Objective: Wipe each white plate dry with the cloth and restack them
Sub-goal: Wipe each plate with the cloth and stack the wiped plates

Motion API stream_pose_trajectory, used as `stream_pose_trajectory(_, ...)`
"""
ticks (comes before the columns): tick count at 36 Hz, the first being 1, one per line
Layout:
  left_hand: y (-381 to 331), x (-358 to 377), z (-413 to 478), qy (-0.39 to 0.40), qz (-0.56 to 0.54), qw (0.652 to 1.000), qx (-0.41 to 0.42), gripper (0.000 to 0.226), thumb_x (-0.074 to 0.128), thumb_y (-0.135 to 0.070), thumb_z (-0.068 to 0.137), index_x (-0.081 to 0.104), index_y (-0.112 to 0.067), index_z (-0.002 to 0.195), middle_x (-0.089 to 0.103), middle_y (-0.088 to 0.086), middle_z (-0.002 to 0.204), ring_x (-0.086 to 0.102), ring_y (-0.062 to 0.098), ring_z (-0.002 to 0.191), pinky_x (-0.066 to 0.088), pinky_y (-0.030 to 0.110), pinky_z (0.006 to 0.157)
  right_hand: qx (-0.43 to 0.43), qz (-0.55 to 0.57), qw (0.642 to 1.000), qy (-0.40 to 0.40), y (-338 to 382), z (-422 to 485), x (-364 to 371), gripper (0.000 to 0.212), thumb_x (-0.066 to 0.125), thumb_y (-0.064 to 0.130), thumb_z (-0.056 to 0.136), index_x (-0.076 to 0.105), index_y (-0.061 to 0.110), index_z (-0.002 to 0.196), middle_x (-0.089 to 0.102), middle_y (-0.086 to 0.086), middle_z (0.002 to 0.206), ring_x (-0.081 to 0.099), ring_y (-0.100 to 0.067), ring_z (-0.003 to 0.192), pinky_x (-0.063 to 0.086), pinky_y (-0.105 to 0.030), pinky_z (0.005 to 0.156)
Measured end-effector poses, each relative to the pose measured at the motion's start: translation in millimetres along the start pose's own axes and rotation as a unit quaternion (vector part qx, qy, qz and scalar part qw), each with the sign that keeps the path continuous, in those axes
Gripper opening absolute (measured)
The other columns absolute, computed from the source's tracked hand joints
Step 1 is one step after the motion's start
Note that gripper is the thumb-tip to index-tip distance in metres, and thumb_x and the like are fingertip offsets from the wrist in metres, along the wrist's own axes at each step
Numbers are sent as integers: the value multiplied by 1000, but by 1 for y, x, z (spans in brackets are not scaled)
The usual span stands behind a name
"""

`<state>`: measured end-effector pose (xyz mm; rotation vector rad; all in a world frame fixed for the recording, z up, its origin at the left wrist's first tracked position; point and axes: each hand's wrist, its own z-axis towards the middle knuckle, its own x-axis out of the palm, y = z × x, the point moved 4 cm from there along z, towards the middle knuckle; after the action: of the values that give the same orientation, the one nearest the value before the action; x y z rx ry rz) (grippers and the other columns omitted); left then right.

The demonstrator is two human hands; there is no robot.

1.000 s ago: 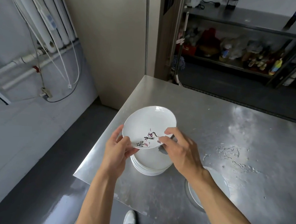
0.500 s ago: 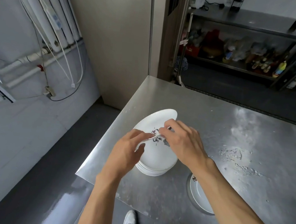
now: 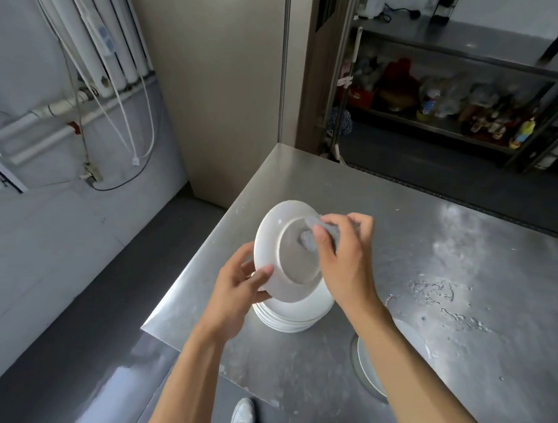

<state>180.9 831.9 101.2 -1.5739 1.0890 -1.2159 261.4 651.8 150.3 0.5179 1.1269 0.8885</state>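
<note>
Your held plate point(image 3: 286, 257) hangs tilted above the near-left corner of the desk point(image 3: 439, 245), underside toward you, directly over the stack of white plates point(image 3: 294, 316). Your left hand point(image 3: 234, 296) grips its near-left rim, fingers curled behind it and thumb on the underside. Your right hand point(image 3: 345, 259) pinches the grey cloth point(image 3: 309, 238) and presses it on the recessed base, upper right. A second plate point(image 3: 368, 362) lies on the desk to the right, partly hidden by your right forearm. Water drops point(image 3: 434, 293) lie farther right. The far shelf point(image 3: 451, 129) carries bottles and bags, blurred. Half a second ago the held plate showed its marked face; it is now turned over.
</note>
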Motion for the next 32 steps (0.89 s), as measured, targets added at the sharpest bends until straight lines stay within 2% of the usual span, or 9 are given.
stream_pose_trajectory(4,6,1,-1,-10,-55,997,-48,34,63,-14,104,67,-34,130,74,13,123,73,34,112,63,41,86,69,47,996,-28,7,2,8,22,66,24,96,65,13,114,36,-4,121,46,12,99,31,4,85)
stream_pose_trajectory(7,10,6,-3,-2,-92,994,-67,37,71,-21,97,66,-30,132,74,13,119,73,29,107,62,39,84,115,79,990,20,16,2,20,26,59,21,97,60,17,123,31,3,123,47,7,92,40,-9,89)
stream_pose_trajectory(8,10,7,-3,-1,-103,992,-67,39,72,-23,94,66,-28,132,74,12,116,74,27,104,62,39,83,104,79,990,53,19,0,24,30,57,18,97,59,19,127,31,5,125,45,5,98,38,-12,92)
stream_pose_trajectory(12,9,3,0,-15,-136,989,-55,43,72,-21,95,62,-21,137,72,18,125,72,31,105,62,41,86,-25,21,980,195,33,-8,32,45,54,12,98,54,21,142,38,8,139,39,0,127,21,-1,104)
stream_pose_trajectory(16,9,-10,0,-29,-160,986,-44,37,69,-17,98,64,-21,134,70,21,130,70,36,111,61,48,93,-124,-25,956,266,36,-17,28,39,57,11,100,61,23,137,44,9,142,45,-9,129,35,-19,110)
stream_pose_trajectory(20,10,-18,-2,-25,-171,984,-46,32,66,-18,98,68,-27,129,71,17,132,71,35,113,61,49,96,-197,-115,945,232,31,-22,19,38,63,0,91,70,17,125,56,0,141,58,-25,119,50,-42,97)
stream_pose_trajectory(23,12,-22,-4,-23,-163,985,-53,34,72,-19,95,68,-26,128,71,16,129,71,37,112,57,56,101,-206,-167,946,188,22,-22,15,43,68,-3,82,73,20,118,61,0,138,64,-29,110,53,-42,85)
stream_pose_trajectory(27,15,-21,-6,-14,-137,988,-70,40,73,-22,90,67,-25,130,70,19,120,66,40,110,49,66,106,-179,-196,954,140,18,-17,18,39,71,1,82,73,21,115,60,1,138,63,-29,108,57,-41,81)
stream_pose_trajectory(32,15,-13,-8,-2,-137,988,-74,43,73,-19,91,65,-21,133,70,20,119,66,37,107,44,68,107,-191,-155,962,122,40,-18,31,25,69,13,90,74,14,114,61,-2,136,59,-29,118,54,-41,94)
